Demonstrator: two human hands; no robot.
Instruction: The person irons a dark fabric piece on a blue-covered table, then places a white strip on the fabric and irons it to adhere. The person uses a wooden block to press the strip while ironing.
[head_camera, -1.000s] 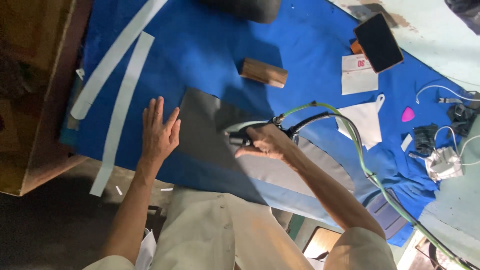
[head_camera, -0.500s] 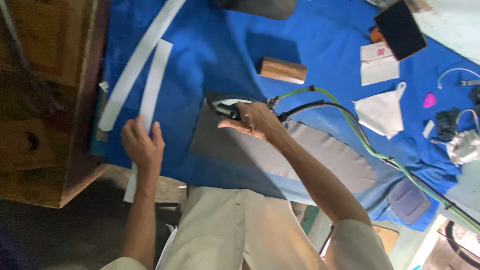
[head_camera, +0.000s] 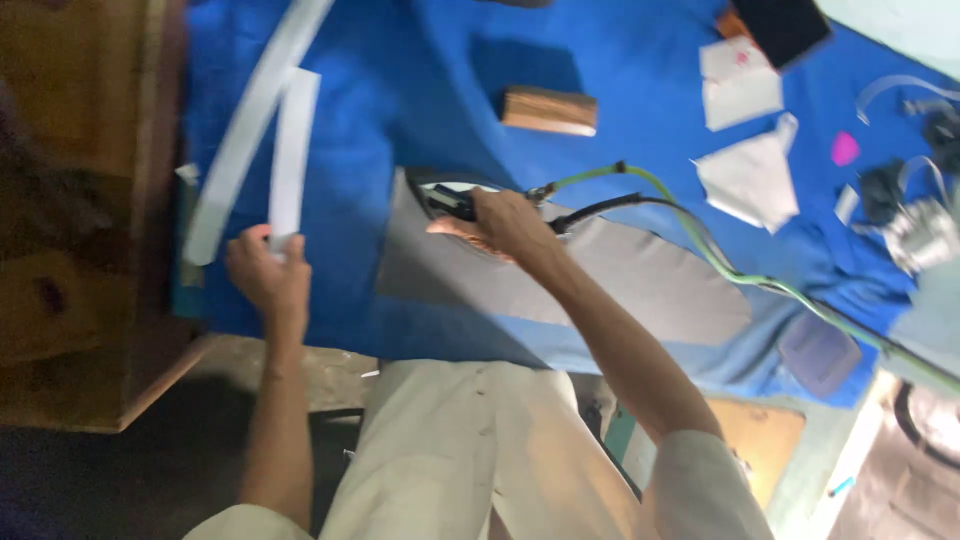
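While the right hand (head_camera: 500, 222) is wrapped tight around the dark handle of an iron (head_camera: 450, 200), the iron sits on the near-left end of a long grey fabric panel (head_camera: 640, 285) spread flat on the bench (head_camera: 400, 90). It looks a heavy, rigid tool, best held just as it is, by the handle on top, well clear of the sole; the green hose (head_camera: 720, 250) and black cable (head_camera: 620, 205) trailing from it to the right would likely drag a little. The grey panel seems soft and limp, easy to shift under the iron. The left hand (head_camera: 268, 275) pinches the near end of a white strip (head_camera: 290, 150), thin and floppy, beside a longer curved white strip (head_camera: 250, 120). The bench is padded in blue cloth, with a wooden block (head_camera: 550, 110), white cut pieces (head_camera: 750, 180) and dark oddments at the far right; a wooden frame (head_camera: 90, 250) stands left.
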